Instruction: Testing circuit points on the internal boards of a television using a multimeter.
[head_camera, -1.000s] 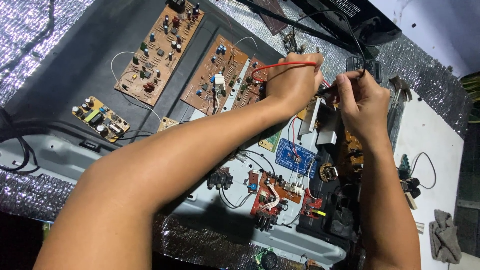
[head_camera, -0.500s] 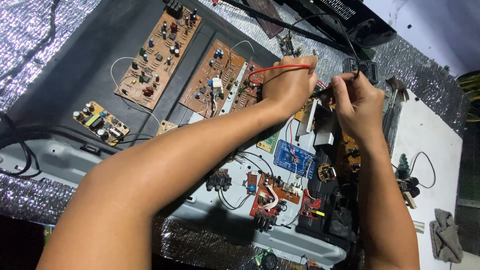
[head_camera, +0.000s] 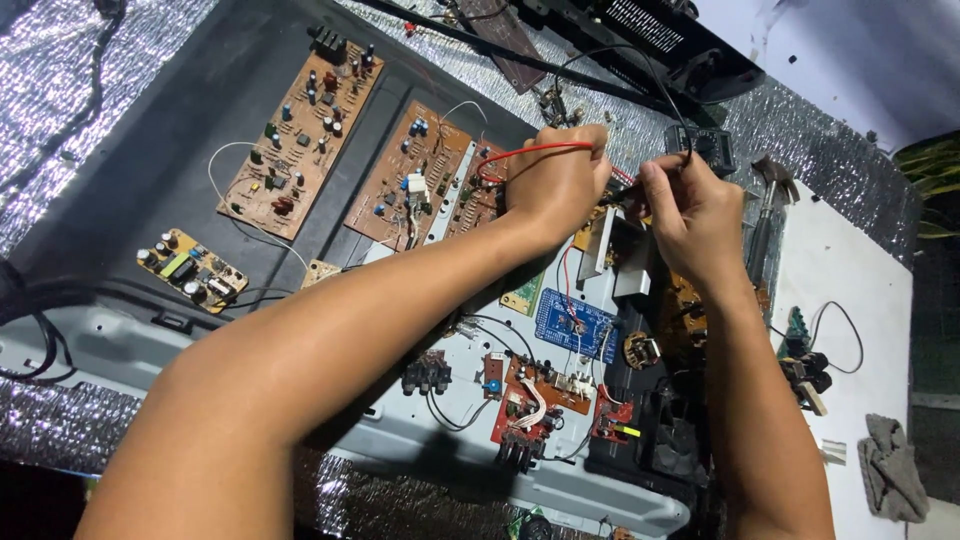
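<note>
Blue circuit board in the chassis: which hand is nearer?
Right. The right hand hovers up and to the right of the blue circuit board; the left hand is farther, above it, holding a red wire.

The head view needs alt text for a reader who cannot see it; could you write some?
A left hand pinches a red wire beside a right hand, above brown circuit boards and a blue board.
</note>
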